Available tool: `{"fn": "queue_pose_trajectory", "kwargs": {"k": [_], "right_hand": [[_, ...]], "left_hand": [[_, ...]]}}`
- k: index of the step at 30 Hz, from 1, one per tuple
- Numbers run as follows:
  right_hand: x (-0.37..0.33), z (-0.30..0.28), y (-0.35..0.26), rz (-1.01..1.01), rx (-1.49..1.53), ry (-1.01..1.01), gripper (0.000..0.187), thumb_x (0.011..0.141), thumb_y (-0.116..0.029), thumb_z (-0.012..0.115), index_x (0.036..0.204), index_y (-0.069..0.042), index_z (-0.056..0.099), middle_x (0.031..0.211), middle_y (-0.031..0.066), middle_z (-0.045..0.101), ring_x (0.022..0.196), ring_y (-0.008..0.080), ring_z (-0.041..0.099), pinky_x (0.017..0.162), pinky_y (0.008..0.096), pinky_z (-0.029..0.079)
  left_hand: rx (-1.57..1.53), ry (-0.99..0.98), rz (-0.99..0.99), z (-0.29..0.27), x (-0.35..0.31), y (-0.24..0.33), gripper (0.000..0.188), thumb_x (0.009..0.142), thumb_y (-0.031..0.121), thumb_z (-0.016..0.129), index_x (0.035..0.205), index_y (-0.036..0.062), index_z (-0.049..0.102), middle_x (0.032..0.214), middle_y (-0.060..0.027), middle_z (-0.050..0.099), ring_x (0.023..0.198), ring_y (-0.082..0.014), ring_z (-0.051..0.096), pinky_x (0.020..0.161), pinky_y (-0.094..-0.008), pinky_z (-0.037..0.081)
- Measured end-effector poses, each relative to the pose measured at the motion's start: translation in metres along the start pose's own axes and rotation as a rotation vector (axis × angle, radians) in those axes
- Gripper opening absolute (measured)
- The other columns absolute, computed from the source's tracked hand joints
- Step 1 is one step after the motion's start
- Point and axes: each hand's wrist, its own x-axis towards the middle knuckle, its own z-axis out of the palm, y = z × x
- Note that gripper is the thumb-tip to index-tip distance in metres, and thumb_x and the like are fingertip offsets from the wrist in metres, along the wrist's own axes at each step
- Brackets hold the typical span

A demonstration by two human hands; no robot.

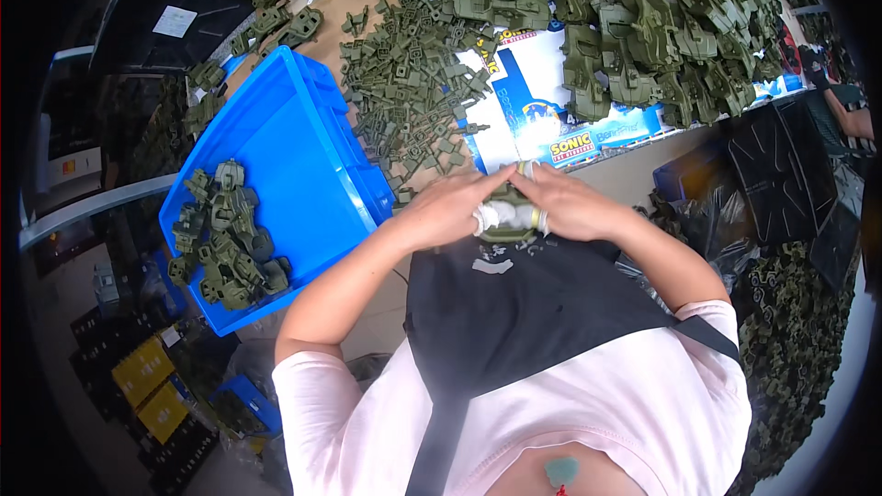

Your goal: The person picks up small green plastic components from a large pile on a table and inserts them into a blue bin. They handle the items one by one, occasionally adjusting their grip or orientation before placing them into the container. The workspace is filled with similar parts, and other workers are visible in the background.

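Note:
Both of my hands meet in front of my black apron (pixel 542 303), at the near edge of the work table. My left hand (pixel 443 209) and my right hand (pixel 579 206) close around an olive-green molded plastic part (pixel 510 231) from its two sides. White coverings with yellow bands wrap several fingertips. My fingers hide much of the part, so its full shape does not show. Just beyond my hands lies a pile of small olive-green plastic pieces (pixel 409 83).
A blue bin (pixel 317 161) at the left holds several green parts (pixel 230 243). Larger green plastic shells (pixel 652 32) heap at the far right on printed card (pixel 537 96). Another person's arm (pixel 850 115) shows at the right edge. Many green pieces (pixel 790 340) lie lower right.

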Motion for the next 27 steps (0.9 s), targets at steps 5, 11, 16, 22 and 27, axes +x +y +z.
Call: {"fn": "queue_pose_trajectory", "kwargs": {"k": [5, 11, 16, 22, 27], "right_hand": [[0.001, -0.004, 0.004, 0.163, 0.126, -0.212, 0.055, 0.079, -0.011, 0.046, 0.129, 0.006, 0.033, 0.114, 0.0297, 0.048, 0.112, 0.0398, 0.044, 0.097, 0.0426, 0.035], [-0.006, 0.012, 0.01, 0.138, 0.208, -0.059, 0.049, 0.076, -0.006, 0.046, 0.124, 0.004, 0.042, 0.113, 0.0303, 0.049, 0.113, 0.0398, 0.044, 0.097, 0.0432, 0.034], [-0.006, 0.018, 0.003, 0.179, 0.228, -0.057, 0.048, 0.077, -0.008, 0.05, 0.124, 0.0, 0.045, 0.115, 0.0276, 0.05, 0.112, 0.0393, 0.045, 0.096, 0.0439, 0.035], [-0.014, 0.005, 0.027, 0.116, 0.422, 0.066, 0.057, 0.084, -0.03, 0.057, 0.131, -0.004, 0.039, 0.128, 0.0206, 0.046, 0.124, 0.0309, 0.039, 0.103, 0.0388, 0.029], [-0.026, 0.001, 0.041, 0.209, 0.406, 0.016, 0.062, 0.081, -0.028, 0.062, 0.133, -0.006, 0.036, 0.131, 0.0191, 0.042, 0.125, 0.0322, 0.036, 0.104, 0.0387, 0.025]], "left_hand": [[-0.009, -0.033, 0.018, 0.011, -0.001, -0.011, 0.072, 0.071, 0.004, 0.057, 0.137, 0.0133, 0.031, 0.12, -0.0212, 0.049, 0.113, -0.0352, 0.046, 0.093, -0.0408, 0.038], [-0.141, -0.067, -0.15, 0.009, 0.001, -0.001, 0.066, 0.072, 0.012, 0.062, 0.133, 0.0207, 0.04, 0.122, -0.0182, 0.05, 0.116, -0.0317, 0.045, 0.1, -0.0404, 0.03], [-0.088, -0.076, -0.158, 0.008, -0.004, 0.007, 0.064, 0.072, 0.013, 0.062, 0.132, 0.0213, 0.042, 0.118, -0.0171, 0.053, 0.115, -0.0309, 0.045, 0.101, -0.0407, 0.028], [0.243, 0.252, -0.097, -0.04, -0.037, 0.014, 0.085, 0.07, 0.029, 0.071, 0.14, 0.0162, 0.025, 0.131, -0.0181, 0.041, 0.124, -0.0333, 0.037, 0.106, -0.04, 0.02], [-0.683, 0.271, -0.103, 0.003, -0.053, -0.028, 0.089, 0.066, 0.018, 0.078, 0.138, 0.0109, 0.027, 0.137, -0.0104, 0.036, 0.126, -0.0219, 0.034, 0.102, -0.036, 0.029]]}}
